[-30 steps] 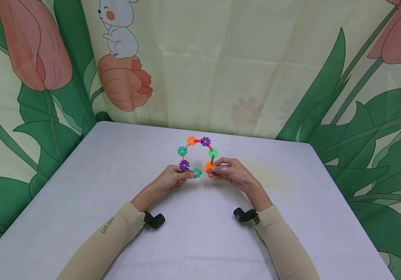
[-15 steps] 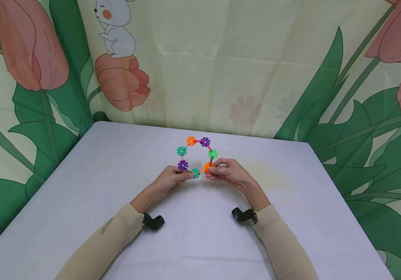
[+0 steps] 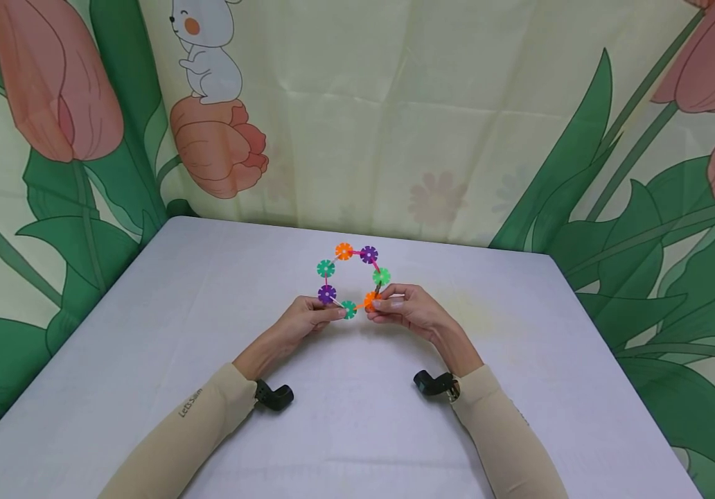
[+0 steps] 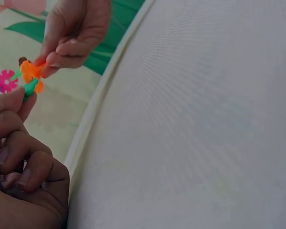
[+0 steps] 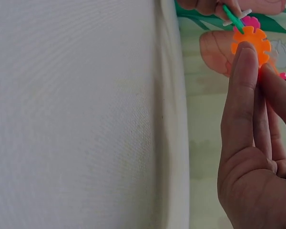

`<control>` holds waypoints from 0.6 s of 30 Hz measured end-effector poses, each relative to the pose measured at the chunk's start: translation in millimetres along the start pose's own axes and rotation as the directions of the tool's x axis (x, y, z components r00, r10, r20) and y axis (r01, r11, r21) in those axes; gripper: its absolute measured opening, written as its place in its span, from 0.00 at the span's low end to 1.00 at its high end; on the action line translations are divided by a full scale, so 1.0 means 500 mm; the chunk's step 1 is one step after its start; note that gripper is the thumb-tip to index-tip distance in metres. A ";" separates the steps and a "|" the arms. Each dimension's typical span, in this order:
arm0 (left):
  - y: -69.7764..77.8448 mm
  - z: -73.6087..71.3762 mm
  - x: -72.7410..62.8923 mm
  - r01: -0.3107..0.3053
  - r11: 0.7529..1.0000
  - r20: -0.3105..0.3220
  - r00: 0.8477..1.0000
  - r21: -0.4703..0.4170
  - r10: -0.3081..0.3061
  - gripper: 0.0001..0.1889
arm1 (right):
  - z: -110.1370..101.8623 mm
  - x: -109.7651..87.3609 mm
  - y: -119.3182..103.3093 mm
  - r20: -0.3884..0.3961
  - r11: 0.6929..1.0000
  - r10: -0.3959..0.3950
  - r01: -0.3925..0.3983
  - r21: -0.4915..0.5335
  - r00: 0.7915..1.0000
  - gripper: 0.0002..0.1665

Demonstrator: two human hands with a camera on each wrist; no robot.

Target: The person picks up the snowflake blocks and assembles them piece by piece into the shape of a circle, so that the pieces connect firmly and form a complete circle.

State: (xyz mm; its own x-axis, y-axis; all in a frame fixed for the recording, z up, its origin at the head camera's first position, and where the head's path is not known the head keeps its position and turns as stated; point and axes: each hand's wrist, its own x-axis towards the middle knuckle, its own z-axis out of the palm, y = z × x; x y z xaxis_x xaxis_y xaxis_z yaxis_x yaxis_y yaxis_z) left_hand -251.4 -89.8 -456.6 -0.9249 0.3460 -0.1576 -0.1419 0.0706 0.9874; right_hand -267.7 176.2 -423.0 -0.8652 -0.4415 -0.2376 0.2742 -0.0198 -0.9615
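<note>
A ring of interlocking plastic snowflake discs [image 3: 368, 254] is held up between both hands in the head view. Its flat-facing discs are orange, purple and green; others, pink, white and brown among them, sit edge-on as links. My left hand [image 3: 301, 319] pinches the green disc [image 3: 349, 310] at the bottom of the ring between thumb and fingers. At the lower right, my right hand [image 3: 412, 309] pinches an orange disc [image 5: 254, 45], thumb in front. In the left wrist view, fingertips partly cover the green disc [image 4: 30, 88], close to the orange one.
A white cloth covers the table [image 3: 357, 430]. Behind it hangs a curtain [image 3: 357, 125] printed with tulips and a white animal. A black wrist camera [image 3: 275, 396] sits at the left sleeve cuff and another black camera [image 3: 434, 383] at the right.
Both hands keep their pinch on the snowflake-disc ring. Over the last half second its upper discs have shifted very slightly right; the hands stay almost in place.
</note>
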 end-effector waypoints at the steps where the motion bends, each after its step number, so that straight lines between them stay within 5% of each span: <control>1: 0.000 0.000 0.000 -0.002 1.000 -0.001 1.000 -0.003 0.002 0.14 | 0.000 0.000 0.000 0.001 1.000 0.001 -0.001 0.000 1.000 0.03; 18: 0.002 0.003 -0.001 0.012 0.998 -0.049 0.999 -0.060 -0.015 0.08 | 0.006 0.002 0.001 0.004 1.000 0.030 -0.030 0.007 1.000 0.06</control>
State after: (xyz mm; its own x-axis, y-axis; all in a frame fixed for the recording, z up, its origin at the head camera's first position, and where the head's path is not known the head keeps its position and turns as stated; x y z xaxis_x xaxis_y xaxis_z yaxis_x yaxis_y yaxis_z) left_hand -250.5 -88.7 -455.5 -0.9388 0.2986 -0.1719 -0.1743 0.0187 0.9845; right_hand -266.9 173.1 -423.4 -0.8547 -0.4459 -0.2659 0.3032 -0.0128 -0.9529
